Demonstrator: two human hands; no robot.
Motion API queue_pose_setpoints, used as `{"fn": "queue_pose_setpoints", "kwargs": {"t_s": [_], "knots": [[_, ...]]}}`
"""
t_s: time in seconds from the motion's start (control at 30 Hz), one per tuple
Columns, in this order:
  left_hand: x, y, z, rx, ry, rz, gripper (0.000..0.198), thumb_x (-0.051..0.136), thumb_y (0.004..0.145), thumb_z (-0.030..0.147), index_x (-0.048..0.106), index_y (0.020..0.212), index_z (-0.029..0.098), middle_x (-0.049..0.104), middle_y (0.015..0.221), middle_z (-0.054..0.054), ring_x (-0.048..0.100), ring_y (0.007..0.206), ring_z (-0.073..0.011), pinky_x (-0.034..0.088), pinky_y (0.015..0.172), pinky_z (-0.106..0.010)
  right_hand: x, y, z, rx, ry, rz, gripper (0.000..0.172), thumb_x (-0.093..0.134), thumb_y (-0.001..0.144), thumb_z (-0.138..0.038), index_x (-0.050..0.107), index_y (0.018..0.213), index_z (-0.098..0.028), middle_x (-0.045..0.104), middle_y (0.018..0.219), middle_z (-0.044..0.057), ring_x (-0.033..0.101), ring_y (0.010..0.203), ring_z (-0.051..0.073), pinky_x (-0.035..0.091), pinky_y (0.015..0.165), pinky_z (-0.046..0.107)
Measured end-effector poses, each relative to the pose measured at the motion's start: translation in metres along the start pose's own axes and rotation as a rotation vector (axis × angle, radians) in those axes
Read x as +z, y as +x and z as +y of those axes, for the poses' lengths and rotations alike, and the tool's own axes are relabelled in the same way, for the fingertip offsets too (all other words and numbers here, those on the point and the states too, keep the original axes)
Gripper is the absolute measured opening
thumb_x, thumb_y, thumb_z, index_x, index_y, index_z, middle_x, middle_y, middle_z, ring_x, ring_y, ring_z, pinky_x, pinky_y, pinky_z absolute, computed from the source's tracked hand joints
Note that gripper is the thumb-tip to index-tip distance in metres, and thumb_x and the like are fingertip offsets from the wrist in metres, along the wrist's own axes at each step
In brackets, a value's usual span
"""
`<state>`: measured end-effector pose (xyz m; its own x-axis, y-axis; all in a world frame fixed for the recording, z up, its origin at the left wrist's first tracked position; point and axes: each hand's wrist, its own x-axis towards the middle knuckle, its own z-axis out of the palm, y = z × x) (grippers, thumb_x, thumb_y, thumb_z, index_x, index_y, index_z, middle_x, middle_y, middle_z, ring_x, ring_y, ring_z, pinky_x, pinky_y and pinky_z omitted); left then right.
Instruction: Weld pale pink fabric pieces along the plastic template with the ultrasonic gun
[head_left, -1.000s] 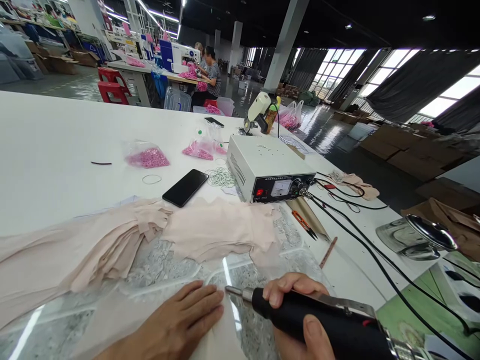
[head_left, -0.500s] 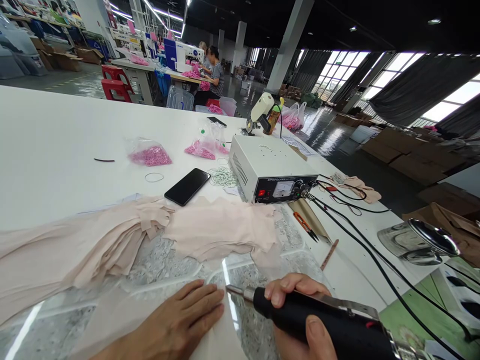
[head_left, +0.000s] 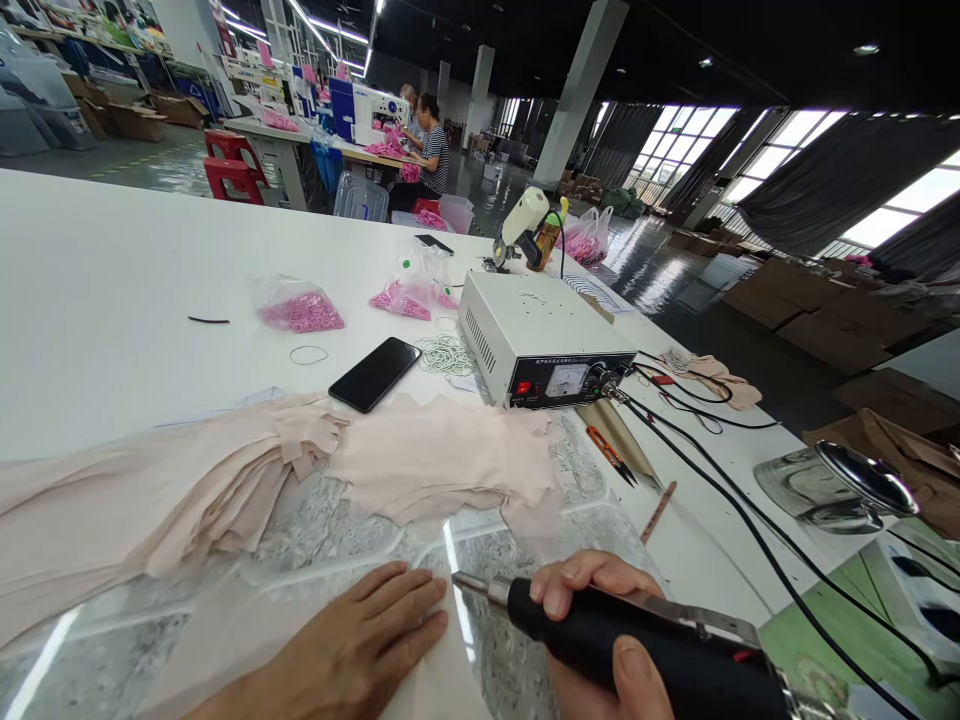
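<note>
My left hand (head_left: 375, 640) lies flat, fingers stretched out, on a thin pale beige piece of fabric (head_left: 442, 680). The fabric rests on a grey marble-patterned sheet (head_left: 330, 520). My right hand (head_left: 600, 630) is wrapped round a black corded ultrasonic welding gun (head_left: 645, 645). Its pointed metal tip (head_left: 472, 582) is just right of my left fingertips, by the fabric's edge; whether it touches, I cannot tell. Beyond my hands lies a stack of beige fabric pieces (head_left: 450, 455). A longer beige pile (head_left: 187, 470) spreads to the left.
A grey control box (head_left: 547, 310) stands mid-table, black cables (head_left: 720, 490) running right. Nearby are a phone (head_left: 375, 373), thread snips (head_left: 609, 452), green elastic loops (head_left: 446, 354), bags of pink pieces (head_left: 304, 308) and a lidded glass mug (head_left: 817, 485). A person (head_left: 431, 150) sits at a sewing machine behind.
</note>
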<state>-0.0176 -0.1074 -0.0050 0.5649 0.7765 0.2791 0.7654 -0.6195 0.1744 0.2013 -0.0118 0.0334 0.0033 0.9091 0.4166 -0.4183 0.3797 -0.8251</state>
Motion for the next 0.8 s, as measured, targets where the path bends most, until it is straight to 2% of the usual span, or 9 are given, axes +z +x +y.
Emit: {"fn": "queue_pose_setpoints", "kwargs": {"t_s": [0.3, 0.47, 0.57, 0.8], "knots": [[0.003, -0.001, 0.0, 0.022, 0.035, -0.011, 0.06, 0.054, 0.089, 0.001, 0.052, 0.147, 0.014, 0.054, 0.154, -0.01, 0.05, 0.144, -0.0229, 0.036, 0.122, -0.042, 0.003, -0.002, 0.002, -0.001, 0.058, 0.008, 0.017, 0.061, 0.091, -0.04, 0.066, 0.098, -0.025, 0.06, 0.081, 0.0, 0.061, 0.061, 0.015, 0.058, 0.059, 0.033], [0.0, 0.001, -0.001, 0.028, 0.05, -0.014, 0.059, 0.054, 0.09, 0.001, 0.052, 0.147, 0.015, 0.053, 0.155, -0.008, 0.051, 0.143, -0.0229, 0.036, 0.122, -0.041, -0.004, -0.003, 0.006, -0.001, 0.051, -0.038, 0.017, 0.058, 0.093, -0.038, 0.065, 0.101, -0.025, 0.06, 0.083, 0.002, 0.061, 0.063, 0.017, 0.059, 0.06, 0.037], [0.001, 0.0, -0.001, 0.026, 0.05, -0.01, 0.057, 0.054, 0.091, 0.002, 0.052, 0.147, 0.015, 0.054, 0.155, -0.008, 0.051, 0.143, -0.0228, 0.036, 0.122, -0.041, -0.005, -0.003, 0.007, 0.0, 0.049, -0.031, 0.017, 0.059, 0.093, -0.038, 0.065, 0.101, -0.025, 0.06, 0.083, 0.002, 0.062, 0.063, 0.017, 0.059, 0.06, 0.037], [0.004, 0.001, -0.001, 0.017, 0.052, 0.0, 0.063, 0.052, 0.088, -0.001, 0.051, 0.149, 0.015, 0.054, 0.155, -0.008, 0.053, 0.141, -0.0229, 0.037, 0.121, -0.041, 0.007, 0.0, 0.001, -0.001, 0.07, 0.053, 0.018, 0.064, 0.091, -0.041, 0.066, 0.094, -0.023, 0.06, 0.079, 0.0, 0.061, 0.059, 0.014, 0.058, 0.058, 0.032]]}}
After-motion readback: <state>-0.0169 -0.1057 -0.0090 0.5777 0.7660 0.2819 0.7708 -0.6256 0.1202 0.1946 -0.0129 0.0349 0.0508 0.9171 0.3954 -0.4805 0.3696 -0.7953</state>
